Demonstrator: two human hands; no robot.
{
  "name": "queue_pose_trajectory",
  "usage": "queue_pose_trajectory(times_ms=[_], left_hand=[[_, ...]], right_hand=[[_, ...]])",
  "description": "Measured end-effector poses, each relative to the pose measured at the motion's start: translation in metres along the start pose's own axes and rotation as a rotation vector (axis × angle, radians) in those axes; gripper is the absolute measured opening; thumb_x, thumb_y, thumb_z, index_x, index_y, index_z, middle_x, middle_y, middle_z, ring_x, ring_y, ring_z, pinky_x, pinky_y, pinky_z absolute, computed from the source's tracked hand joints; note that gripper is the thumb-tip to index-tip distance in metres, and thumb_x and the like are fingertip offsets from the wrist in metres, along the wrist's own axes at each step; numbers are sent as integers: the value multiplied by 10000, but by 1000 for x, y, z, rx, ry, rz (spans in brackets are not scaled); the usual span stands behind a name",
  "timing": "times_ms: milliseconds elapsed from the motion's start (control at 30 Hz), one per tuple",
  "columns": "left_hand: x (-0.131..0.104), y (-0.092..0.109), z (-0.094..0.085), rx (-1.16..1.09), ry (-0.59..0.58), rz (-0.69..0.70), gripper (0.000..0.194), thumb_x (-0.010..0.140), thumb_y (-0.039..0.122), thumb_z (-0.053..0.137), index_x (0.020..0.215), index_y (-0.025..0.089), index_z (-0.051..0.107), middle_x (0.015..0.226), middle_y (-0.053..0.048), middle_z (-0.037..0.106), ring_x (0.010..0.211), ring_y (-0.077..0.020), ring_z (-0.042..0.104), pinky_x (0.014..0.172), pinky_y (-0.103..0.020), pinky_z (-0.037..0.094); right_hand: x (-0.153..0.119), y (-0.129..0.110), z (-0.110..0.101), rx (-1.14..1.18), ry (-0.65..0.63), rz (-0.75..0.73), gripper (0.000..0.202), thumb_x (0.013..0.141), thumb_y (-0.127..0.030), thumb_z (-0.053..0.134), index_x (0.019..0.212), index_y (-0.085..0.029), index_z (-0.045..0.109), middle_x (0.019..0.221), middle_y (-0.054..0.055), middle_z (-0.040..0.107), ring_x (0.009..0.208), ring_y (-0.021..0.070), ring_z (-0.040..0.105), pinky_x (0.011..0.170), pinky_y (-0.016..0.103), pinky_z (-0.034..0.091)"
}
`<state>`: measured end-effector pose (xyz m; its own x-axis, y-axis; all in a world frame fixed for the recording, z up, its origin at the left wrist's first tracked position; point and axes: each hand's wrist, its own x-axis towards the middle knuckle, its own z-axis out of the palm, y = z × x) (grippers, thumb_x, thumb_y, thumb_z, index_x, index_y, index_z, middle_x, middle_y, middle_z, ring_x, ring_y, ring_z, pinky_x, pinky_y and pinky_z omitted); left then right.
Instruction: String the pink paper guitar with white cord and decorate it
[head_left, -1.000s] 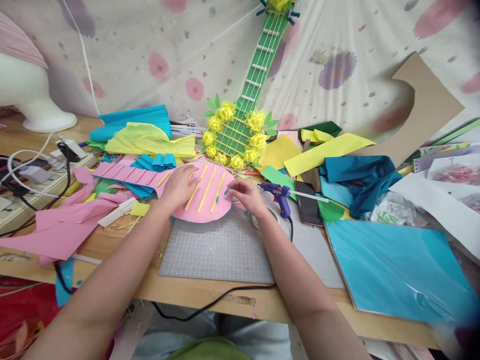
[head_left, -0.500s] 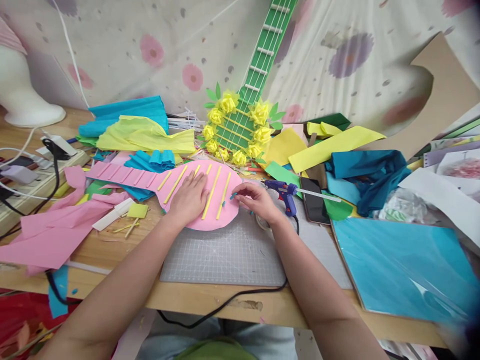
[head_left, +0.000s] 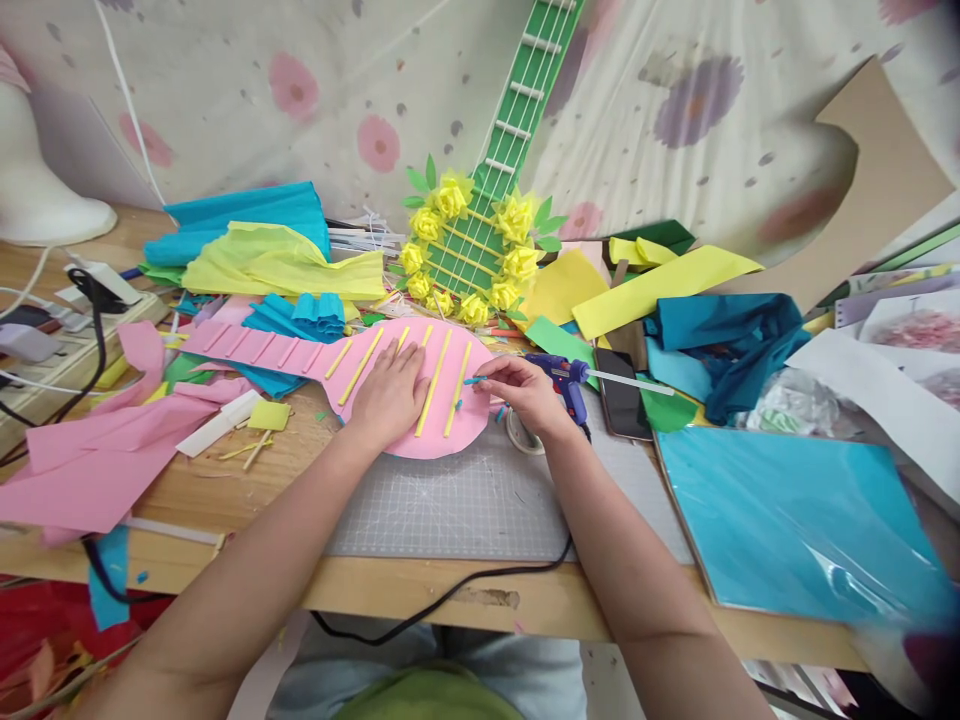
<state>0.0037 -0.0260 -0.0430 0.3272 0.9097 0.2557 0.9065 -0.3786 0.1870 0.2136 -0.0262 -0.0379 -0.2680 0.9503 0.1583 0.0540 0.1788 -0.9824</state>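
Observation:
A pink paper guitar [head_left: 469,425] lies flat with its neck toward the left, partly over the grey cutting mat [head_left: 450,510]. Yellow strips [head_left: 433,385] cross its body, and pink strips cross the neck. Flat on the body rests my left hand [head_left: 391,392], fingers stretched out, covering parts of some strips. My right hand [head_left: 525,392] is at the body's right edge, thumb and fingers pinched on a small blue piece [head_left: 474,380], maybe paper. Another tiny blue bit [head_left: 458,405] sits by the rightmost yellow strip.
A purple glue gun [head_left: 564,385] with a clear stick lies right of my right hand, beside a phone [head_left: 622,395] and a tape roll [head_left: 523,435]. Behind stands a green paper guitar [head_left: 469,250] with yellow flowers. Crepe paper, scraps and a blue sheet [head_left: 795,520] surround the mat.
The pink guitar has shifted slightly right, with my left hand still on it. My right hand has moved a little right, and more of the blue piece shows at its fingertips.

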Motion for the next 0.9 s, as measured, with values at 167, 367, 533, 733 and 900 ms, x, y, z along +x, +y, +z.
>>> queue_pose_trajectory(times_ms=[167, 367, 533, 733, 900], left_hand=[[0, 0, 1, 15, -5, -3, 507, 903, 320, 276, 1323, 71, 411, 1391, -108, 407, 1342, -275, 247, 1112, -407, 212], [1, -2, 1, -6, -20, 1, 487, 897, 317, 301, 1316, 100, 421, 1391, -109, 407, 1345, -273, 239, 1104, -430, 224], [1, -2, 0, -1, -13, 6, 487, 894, 312, 312, 1316, 96, 421, 1388, -110, 411, 1345, -271, 239, 1100, -430, 234], [1, -2, 0, -2, -17, 6, 500, 899, 320, 306, 1321, 74, 415, 1389, -109, 410, 1346, -278, 229, 1109, -409, 216], [1, -1, 0, 1, -12, 2, 494, 898, 316, 312, 1316, 77, 421, 1387, -113, 412, 1344, -277, 235, 1106, -410, 219]], right_hand=[[0, -7, 0, -53, 14, -52, 154, 711, -337, 651, 796, -209, 634, 792, 13, 642, 737, 138, 607, 733, 319, 508], [-5, -17, 9, -461, -17, -129, 116, 757, -205, 547, 820, -228, 643, 862, 22, 661, 807, 159, 610, 755, 328, 491], [-2, -25, 11, -720, -94, -211, 220, 752, -111, 473, 861, -231, 623, 883, 16, 668, 826, 161, 606, 768, 319, 467], [1, -27, 12, -827, -156, -243, 257, 722, -67, 434, 868, -224, 577, 891, 6, 656, 796, 144, 594, 722, 272, 439], [1, -25, 13, -891, -155, -271, 237, 720, -66, 420, 832, -223, 557, 851, 3, 649, 770, 144, 578, 697, 262, 413]])
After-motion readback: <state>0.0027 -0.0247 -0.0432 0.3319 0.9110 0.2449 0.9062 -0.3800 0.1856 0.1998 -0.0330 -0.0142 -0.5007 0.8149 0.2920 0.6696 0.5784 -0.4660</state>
